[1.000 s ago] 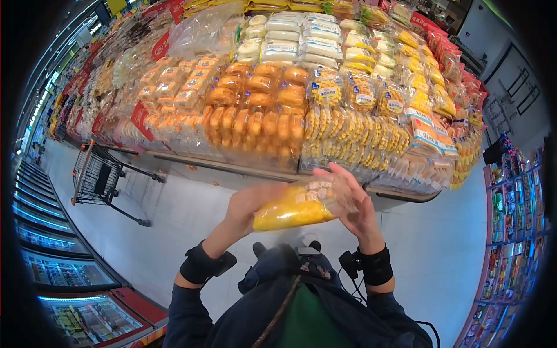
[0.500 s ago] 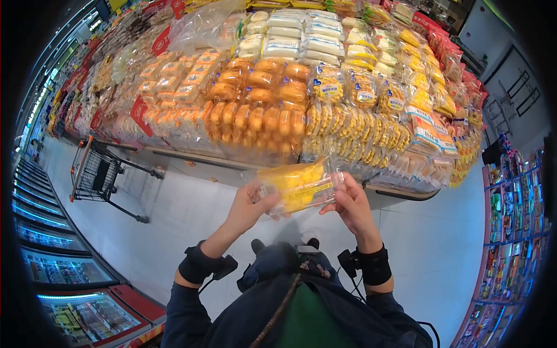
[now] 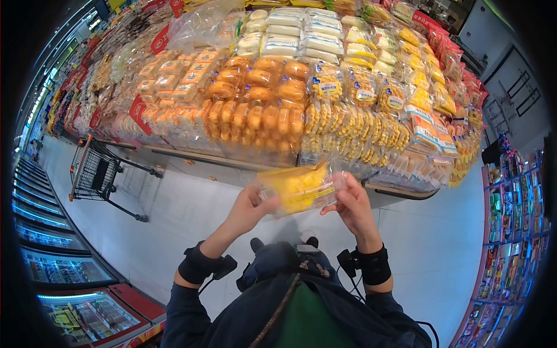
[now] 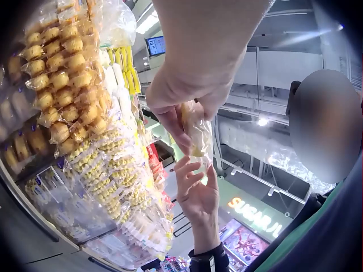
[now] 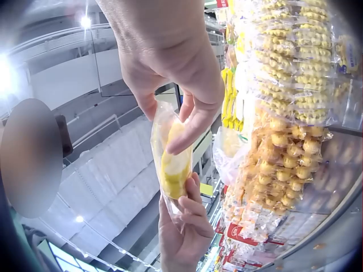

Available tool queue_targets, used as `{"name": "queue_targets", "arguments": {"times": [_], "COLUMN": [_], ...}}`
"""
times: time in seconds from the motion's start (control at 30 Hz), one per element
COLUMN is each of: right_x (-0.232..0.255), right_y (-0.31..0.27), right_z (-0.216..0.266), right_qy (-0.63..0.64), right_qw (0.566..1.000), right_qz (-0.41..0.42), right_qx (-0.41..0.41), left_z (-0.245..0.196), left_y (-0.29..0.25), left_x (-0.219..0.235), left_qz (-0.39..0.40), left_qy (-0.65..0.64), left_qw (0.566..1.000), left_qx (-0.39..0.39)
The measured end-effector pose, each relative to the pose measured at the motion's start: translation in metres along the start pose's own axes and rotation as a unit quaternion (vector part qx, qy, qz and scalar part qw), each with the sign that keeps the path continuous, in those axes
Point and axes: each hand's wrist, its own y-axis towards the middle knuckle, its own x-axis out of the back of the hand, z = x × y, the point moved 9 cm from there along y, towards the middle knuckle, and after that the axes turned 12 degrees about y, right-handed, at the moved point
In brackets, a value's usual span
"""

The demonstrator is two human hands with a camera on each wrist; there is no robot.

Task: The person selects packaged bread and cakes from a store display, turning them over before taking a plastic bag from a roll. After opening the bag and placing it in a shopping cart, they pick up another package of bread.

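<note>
A clear plastic pack of yellow bread or cake (image 3: 303, 184) is held up in front of the body, a yellow printed strip along its near side. My left hand (image 3: 248, 207) grips its left end, the thumb lying over the wrapper. At the other end, my right hand (image 3: 355, 204) pinches the wrapper between thumb and fingers. The left wrist view shows the pack (image 4: 198, 136) end-on, with the right hand (image 4: 199, 198) beyond it. In the right wrist view the yellow filling shows through the film of the pack (image 5: 174, 161), and the left hand (image 5: 184, 241) holds its far end.
A long display of packaged baked goods stands ahead, with orange-brown buns (image 3: 255, 119) and yellow waffle-like packs (image 3: 354, 130) nearest. A shopping cart (image 3: 100, 174) is on the floor at left. Freezers (image 3: 87, 316) line the left side, a stocked shelf (image 3: 510, 232) the right.
The pack has turned over, bringing the printed strip into sight. My right hand went from spread fingers beside the pack to pinching its end. In the last half second both hands barely moved.
</note>
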Motion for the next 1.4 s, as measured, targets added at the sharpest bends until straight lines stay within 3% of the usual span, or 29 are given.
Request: {"name": "queue_targets", "arguments": {"times": [0.07, 0.17, 0.27, 0.3, 0.37, 0.47, 0.57, 0.7, 0.77, 0.87, 0.9, 1.07, 1.17, 1.27, 1.4], "right_x": [0.013, 0.030, 0.033, 0.032, 0.019, -0.001, -0.005, 0.001, 0.013, -0.009, -0.019, -0.005, 0.002, 0.002, 0.000], "right_y": [0.002, 0.004, 0.006, 0.006, 0.009, 0.015, 0.022, 0.024, 0.022, 0.016, 0.015, 0.020, 0.018, 0.015, 0.009], "right_z": [0.003, 0.008, 0.013, 0.016, 0.012, -0.001, 0.000, 0.009, -0.007, -0.020, -0.022, -0.014, -0.001, 0.012, 0.025], "right_qy": [-0.042, -0.090, -0.147, -0.168, -0.240, -0.300, -0.231, -0.114, -0.137, -0.131, -0.123, -0.143, -0.144, -0.162, -0.196], "right_qw": [0.999, 0.992, 0.982, 0.979, 0.968, 0.952, 0.973, 0.992, 0.991, 0.990, 0.990, 0.989, 0.988, 0.983, 0.971], "right_qz": [-0.033, -0.082, -0.101, -0.103, -0.079, -0.043, -0.011, -0.017, -0.008, 0.047, 0.073, 0.018, -0.003, -0.024, -0.034], "right_qx": [0.014, 0.037, 0.054, 0.059, 0.008, -0.039, -0.026, 0.042, 0.006, -0.012, -0.012, 0.022, 0.050, 0.087, 0.130], "left_z": [-0.004, -0.010, -0.010, -0.008, -0.003, -0.001, 0.000, -0.012, -0.014, -0.030, -0.027, -0.018, -0.025, -0.042, -0.051], "left_y": [-0.003, -0.007, -0.003, -0.003, -0.006, -0.001, 0.010, 0.016, 0.019, 0.022, 0.023, 0.019, 0.014, 0.008, -0.001], "left_x": [-0.003, -0.012, -0.018, -0.023, -0.033, -0.048, -0.046, -0.015, 0.005, 0.009, 0.007, 0.004, 0.008, 0.011, 0.011], "left_qz": [-0.002, 0.068, 0.097, 0.139, 0.223, 0.221, 0.183, 0.032, -0.081, -0.158, -0.150, -0.135, -0.126, -0.132, -0.124], "left_qy": [0.073, 0.048, -0.082, -0.088, -0.097, -0.013, 0.038, -0.073, -0.154, -0.226, -0.197, -0.083, -0.059, -0.122, -0.071], "left_qw": [0.996, 0.996, 0.991, 0.985, 0.968, 0.971, 0.981, 0.997, 0.985, 0.960, 0.967, 0.985, 0.986, 0.977, 0.978], "left_qx": [-0.042, 0.026, 0.042, 0.048, 0.061, 0.092, 0.054, 0.020, -0.002, -0.057, -0.061, -0.060, -0.097, -0.113, -0.150]}}
